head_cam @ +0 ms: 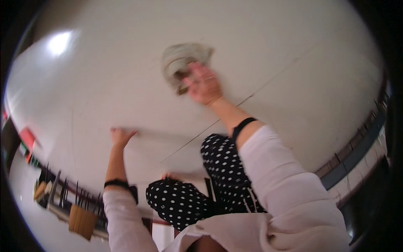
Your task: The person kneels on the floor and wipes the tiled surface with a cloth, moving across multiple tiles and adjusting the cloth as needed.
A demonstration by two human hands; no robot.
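My right hand [204, 83], a ring on one finger, lies against a crumpled pale grey-beige cloth [182, 60] on the light floor [110, 88]. Both hand and cloth are blurred, and whether the fingers grip it or only press on it does not show. Lower left, my left hand [122, 135] is at the floor with thumb and fingers apart, holding nothing. My knees in black trousers with white dots [179, 201] are bent below the hands.
A dark seam [201, 132] runs diagonally across the floor. Black railings and a brown cardboard-like piece [82, 220] stand at the lower left. A red object [27, 137] is at the far left. A dark grey band [355, 157] with railings curves along the right.
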